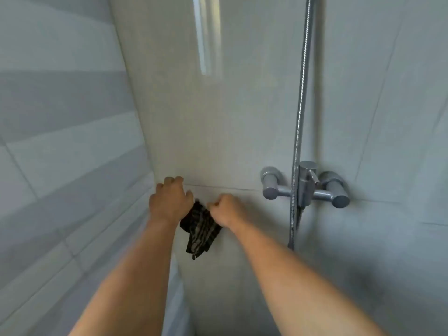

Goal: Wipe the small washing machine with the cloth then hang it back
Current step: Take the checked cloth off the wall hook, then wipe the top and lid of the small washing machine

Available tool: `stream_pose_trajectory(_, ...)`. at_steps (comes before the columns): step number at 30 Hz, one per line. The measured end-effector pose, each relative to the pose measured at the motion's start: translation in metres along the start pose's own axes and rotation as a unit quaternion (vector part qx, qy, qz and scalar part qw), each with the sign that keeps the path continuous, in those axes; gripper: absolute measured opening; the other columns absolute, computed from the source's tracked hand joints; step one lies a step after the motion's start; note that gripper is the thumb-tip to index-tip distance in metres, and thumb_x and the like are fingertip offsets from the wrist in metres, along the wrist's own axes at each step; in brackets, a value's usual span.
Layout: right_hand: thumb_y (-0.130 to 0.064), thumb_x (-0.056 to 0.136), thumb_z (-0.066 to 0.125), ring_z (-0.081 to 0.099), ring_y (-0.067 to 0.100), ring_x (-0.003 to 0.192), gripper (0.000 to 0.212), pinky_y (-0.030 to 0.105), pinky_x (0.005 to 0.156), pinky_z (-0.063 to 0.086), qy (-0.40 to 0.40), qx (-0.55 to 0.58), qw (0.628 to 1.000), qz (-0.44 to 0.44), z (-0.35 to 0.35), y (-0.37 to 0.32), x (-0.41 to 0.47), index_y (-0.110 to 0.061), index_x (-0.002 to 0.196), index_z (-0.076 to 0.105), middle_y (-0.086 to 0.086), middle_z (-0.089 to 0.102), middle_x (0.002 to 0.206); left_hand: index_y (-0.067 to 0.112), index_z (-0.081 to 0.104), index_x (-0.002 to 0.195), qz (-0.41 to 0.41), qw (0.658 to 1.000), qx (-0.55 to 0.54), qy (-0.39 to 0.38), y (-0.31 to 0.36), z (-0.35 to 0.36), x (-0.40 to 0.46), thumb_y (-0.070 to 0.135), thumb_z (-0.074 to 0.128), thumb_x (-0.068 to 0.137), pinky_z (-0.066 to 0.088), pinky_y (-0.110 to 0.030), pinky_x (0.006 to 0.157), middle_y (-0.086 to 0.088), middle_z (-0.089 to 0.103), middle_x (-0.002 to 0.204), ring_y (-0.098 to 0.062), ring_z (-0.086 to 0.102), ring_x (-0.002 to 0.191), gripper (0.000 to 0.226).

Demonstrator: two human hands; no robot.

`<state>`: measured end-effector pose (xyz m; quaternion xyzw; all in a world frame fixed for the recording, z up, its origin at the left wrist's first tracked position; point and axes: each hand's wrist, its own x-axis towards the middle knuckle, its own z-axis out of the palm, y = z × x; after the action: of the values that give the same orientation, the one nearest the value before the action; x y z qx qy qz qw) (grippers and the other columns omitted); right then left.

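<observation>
Both bare forearms reach up to the tiled wall point(218, 141). The left hand point(169, 202) and right hand point(226, 210) are each curled shut on the top of the dark striped cloth point(200, 229), which hangs between them against the wall. At three o'clock, well apart, the shower mixer point(306, 186) and hose point(299, 117).

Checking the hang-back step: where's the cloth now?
Head view, lower centre: the cloth hangs against the tiled wall between the left hand and right hand, left of the shower mixer.
</observation>
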<state>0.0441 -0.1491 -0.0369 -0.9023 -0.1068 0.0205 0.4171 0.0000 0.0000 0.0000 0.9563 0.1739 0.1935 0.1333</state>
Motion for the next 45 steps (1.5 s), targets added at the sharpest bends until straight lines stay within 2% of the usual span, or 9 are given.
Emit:
stream_pose_trajectory(6, -0.076, 0.080, 0.060, 0.060, 0.024, 0.112, 0.080, 0.033, 0.076, 0.052, -0.109, 0.231, 0.938, 0.236, 0.087, 0.084, 0.009, -0.018, 0.135, 0.053, 0.003, 0.059, 0.131, 0.024, 0.052, 0.136, -0.113, 0.946, -0.265, -0.145, -0.052, 0.098, 0.000, 0.029, 0.050, 0.100, 0.043, -0.031, 0.096, 0.002, 0.057, 0.133, -0.023, 0.053, 0.126, 0.037)
stream_pose_trajectory(8, -0.066, 0.084, 0.065, 0.060, 0.016, 0.102, 0.053, 0.029, 0.073, 0.050, -0.097, 0.316, 0.918, 0.218, 0.103, 0.087, 0.013, -0.026, 0.119, 0.057, -0.005, 0.061, 0.114, 0.030, 0.056, 0.109, -0.110, 0.932, -0.323, -0.122, -0.058, 0.114, 0.007, 0.025, 0.053, 0.098, 0.049, -0.031, 0.089, 0.012, 0.061, 0.109, -0.020, 0.059, 0.113, 0.013)
stream_pose_trajectory(14, -0.013, 0.089, 0.075, 0.071, 0.017, 0.094, 0.016, 0.017, 0.074, 0.056, 0.038, 0.409, 0.909, 0.066, 0.127, 0.074, 0.015, -0.014, 0.105, 0.074, 0.003, 0.075, 0.101, 0.014, 0.070, 0.110, -0.131, 0.902, -0.395, -0.114, -0.072, 0.129, 0.012, 0.018, 0.066, 0.092, 0.056, -0.033, 0.087, -0.007, 0.072, 0.108, -0.022, 0.068, 0.101, 0.019)
stream_pose_trajectory(19, -0.011, 0.088, 0.071, 0.073, 0.012, 0.090, 0.015, 0.030, 0.081, 0.059, 0.092, 0.365, 0.926, -0.002, 0.091, 0.050, 0.001, -0.015, 0.102, 0.076, -0.002, 0.077, 0.094, 0.000, 0.067, 0.089, -0.106, 0.890, -0.435, -0.090, -0.056, 0.082, -0.004, 0.014, 0.059, 0.093, 0.045, -0.014, 0.055, -0.006, 0.067, 0.085, -0.015, 0.061, 0.074, 0.017)
stream_pose_trajectory(23, -0.008, 0.091, 0.069, 0.071, 0.015, 0.091, 0.012, 0.026, 0.078, 0.055, 0.053, 0.346, 0.936, -0.022, 0.077, 0.073, -0.026, -0.011, 0.101, 0.075, 0.002, 0.076, 0.096, 0.014, 0.060, 0.084, -0.093, 0.856, -0.497, -0.110, -0.055, 0.070, -0.033, 0.031, 0.063, 0.086, 0.049, -0.034, 0.069, -0.004, 0.064, 0.084, -0.023, 0.061, 0.082, 0.017)
stream_pose_trajectory(27, -0.007, 0.090, 0.071, 0.072, 0.016, 0.094, 0.016, 0.029, 0.086, 0.057, 0.044, 0.327, 0.944, -0.012, 0.098, 0.158, -0.074, -0.013, 0.105, 0.074, 0.005, 0.076, 0.103, 0.019, 0.065, 0.118, -0.095, 0.810, -0.519, -0.256, -0.073, 0.136, -0.100, 0.045, 0.085, 0.069, 0.056, -0.049, 0.096, -0.009, 0.074, 0.115, -0.029, 0.072, 0.105, 0.058)
stream_pose_trajectory(31, -0.014, 0.082, 0.081, 0.073, 0.015, 0.092, 0.029, 0.022, 0.079, 0.057, 0.006, 0.277, 0.961, -0.013, 0.100, 0.242, -0.132, -0.011, 0.110, 0.071, 0.003, 0.077, 0.103, 0.007, 0.074, 0.114, -0.081, 0.810, -0.461, -0.353, -0.085, 0.218, -0.189, 0.036, 0.075, 0.087, 0.053, -0.046, 0.101, -0.012, 0.077, 0.114, -0.029, 0.072, 0.109, 0.040)
stream_pose_trajectory(37, -0.025, 0.085, 0.079, 0.074, 0.020, 0.090, 0.022, 0.034, 0.089, 0.058, 0.022, 0.215, 0.976, -0.006, 0.066, 0.300, -0.251, -0.016, 0.104, 0.074, 0.004, 0.077, 0.098, 0.013, 0.069, 0.119, -0.119, 0.803, -0.440, -0.384, -0.052, 0.260, -0.311, 0.037, 0.052, 0.101, 0.055, -0.048, 0.097, -0.008, 0.078, 0.110, -0.029, 0.072, 0.106, 0.034)
stream_pose_trajectory(45, -0.031, 0.095, 0.069, 0.068, -0.001, 0.068, 0.017, 0.012, 0.065, 0.049, -0.044, 0.135, 0.990, -0.027, 0.054, 0.330, -0.374, -0.021, 0.106, 0.078, -0.009, 0.076, 0.080, 0.009, 0.072, 0.096, -0.124, 0.726, -0.535, -0.414, 0.008, 0.244, -0.408, 0.022, 0.041, 0.099, 0.062, -0.033, 0.063, -0.013, 0.077, 0.083, -0.026, 0.073, 0.073, 0.034)
